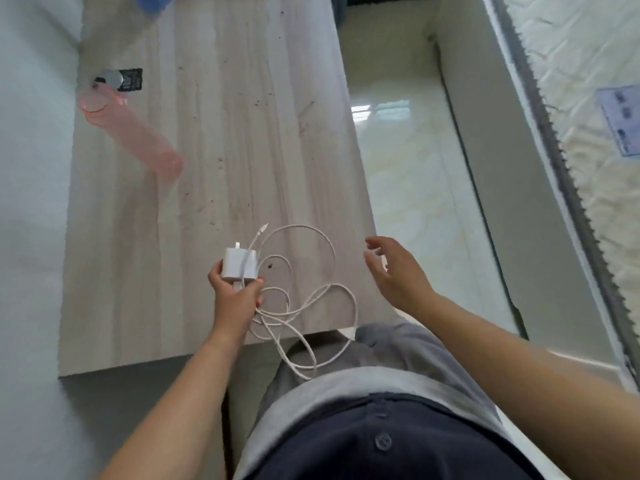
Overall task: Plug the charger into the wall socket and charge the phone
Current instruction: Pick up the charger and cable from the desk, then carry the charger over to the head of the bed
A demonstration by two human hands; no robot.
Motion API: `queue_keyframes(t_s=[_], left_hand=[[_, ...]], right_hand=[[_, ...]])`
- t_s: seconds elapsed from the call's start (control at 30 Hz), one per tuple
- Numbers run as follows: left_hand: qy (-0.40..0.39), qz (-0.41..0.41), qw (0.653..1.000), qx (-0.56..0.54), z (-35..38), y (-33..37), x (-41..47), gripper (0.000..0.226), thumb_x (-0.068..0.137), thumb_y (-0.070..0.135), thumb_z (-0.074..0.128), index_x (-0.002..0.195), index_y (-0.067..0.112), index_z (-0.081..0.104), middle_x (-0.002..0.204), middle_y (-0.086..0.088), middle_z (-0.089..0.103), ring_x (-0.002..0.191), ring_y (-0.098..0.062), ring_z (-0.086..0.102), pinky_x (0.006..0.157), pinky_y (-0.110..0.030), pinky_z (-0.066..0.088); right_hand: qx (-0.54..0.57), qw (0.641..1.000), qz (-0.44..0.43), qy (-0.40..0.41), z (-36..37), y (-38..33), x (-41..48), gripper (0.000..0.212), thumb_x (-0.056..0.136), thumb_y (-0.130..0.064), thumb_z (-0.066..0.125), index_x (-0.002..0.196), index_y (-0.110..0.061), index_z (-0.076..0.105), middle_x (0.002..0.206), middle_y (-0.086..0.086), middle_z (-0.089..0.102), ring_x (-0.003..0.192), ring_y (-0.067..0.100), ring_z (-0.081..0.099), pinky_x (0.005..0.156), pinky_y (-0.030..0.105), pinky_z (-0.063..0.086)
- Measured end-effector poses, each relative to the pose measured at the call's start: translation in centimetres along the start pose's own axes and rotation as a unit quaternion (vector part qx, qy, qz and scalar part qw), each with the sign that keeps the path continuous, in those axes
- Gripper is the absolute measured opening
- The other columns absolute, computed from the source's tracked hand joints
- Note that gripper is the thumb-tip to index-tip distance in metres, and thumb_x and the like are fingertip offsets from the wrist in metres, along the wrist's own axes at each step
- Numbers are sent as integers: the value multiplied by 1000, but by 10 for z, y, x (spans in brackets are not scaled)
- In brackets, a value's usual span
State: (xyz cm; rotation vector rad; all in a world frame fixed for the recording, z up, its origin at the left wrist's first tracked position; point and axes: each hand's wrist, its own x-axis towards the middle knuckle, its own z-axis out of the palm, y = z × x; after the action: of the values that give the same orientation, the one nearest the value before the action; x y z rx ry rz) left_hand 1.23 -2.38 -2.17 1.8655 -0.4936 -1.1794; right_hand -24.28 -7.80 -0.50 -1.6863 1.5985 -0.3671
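Note:
My left hand [235, 299] grips a white charger block [239, 265] over the near part of the pale wooden table [242, 116], prongs pointing away from me. Its white cable [322, 292] lies in loose loops on the table to the right and hangs over the near edge onto my lap; the free plug end [264, 226] points away. My right hand [391, 268] hovers with fingers apart beyond the table's right edge, holding nothing. No phone or wall socket is in view.
A pink transparent bottle [131, 133] stands at the table's left, beside a small dark packet [133, 79]. A white wall [31, 168] runs along the left. Glossy tiled floor [408, 150] lies to the right, then a bed frame and mattress [588, 98].

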Motion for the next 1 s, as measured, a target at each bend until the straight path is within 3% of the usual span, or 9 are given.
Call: queue_keyframes(t_s=[0.1,0.23,0.3,0.43,0.53,0.7,0.83,1.0], left_hand=[[-57,28,998,23,-4,-1,-19,59,79,-3,61,117,27,28,90,-3,52,56,-12,49,39,-17,43],[-122,65,987,83,7,6,-46,60,82,1,62,119,30,26,85,-2,54,48,-5,54,41,-15,45],[-161,83,977,111,30,12,-61,59,84,3,60,124,28,26,85,-1,53,50,-4,54,43,-14,47],[-269,115,944,155,100,20,-108,64,86,3,59,133,24,21,95,-5,52,69,-13,55,53,-19,51],[-360,152,901,187,163,8,-169,64,85,2,60,132,22,22,102,-13,50,69,-17,52,53,-22,51],[-487,209,820,216,249,-34,-288,58,84,4,61,127,27,28,94,4,51,70,-11,52,54,-16,51],[-555,235,764,231,308,-69,-373,60,84,4,62,129,26,28,93,1,53,62,-9,53,53,-20,50],[-598,273,705,265,352,-97,-438,62,84,1,61,130,26,28,94,-1,53,53,4,56,51,-21,50]], right_hand=[[73,995,61,27,-17,12,-62,30,92,-34,43,114,-18,55,111,0,61,92,13,55,80,32,48],[146,972,148,107,-29,36,-159,28,92,-37,42,112,-24,57,111,-7,63,98,8,56,79,22,41],[201,946,196,162,-33,46,-203,22,91,-39,42,105,-34,57,109,-12,63,101,5,56,81,19,42],[291,874,274,276,-39,65,-278,21,90,-44,40,100,-41,58,106,-20,63,102,-2,55,87,27,45],[320,818,311,364,-41,85,-346,27,88,-49,38,103,-40,58,107,-19,64,101,-6,54,88,27,45],[358,736,343,461,-39,124,-459,37,78,-64,34,100,-46,58,106,-28,62,104,-7,52,84,24,44],[377,700,350,496,-44,166,-527,37,77,-64,35,101,-46,58,108,-30,61,106,-8,51,87,22,42],[405,661,356,522,-69,214,-572,38,79,-58,33,102,-41,58,109,-23,62,102,-10,52,87,20,43]])
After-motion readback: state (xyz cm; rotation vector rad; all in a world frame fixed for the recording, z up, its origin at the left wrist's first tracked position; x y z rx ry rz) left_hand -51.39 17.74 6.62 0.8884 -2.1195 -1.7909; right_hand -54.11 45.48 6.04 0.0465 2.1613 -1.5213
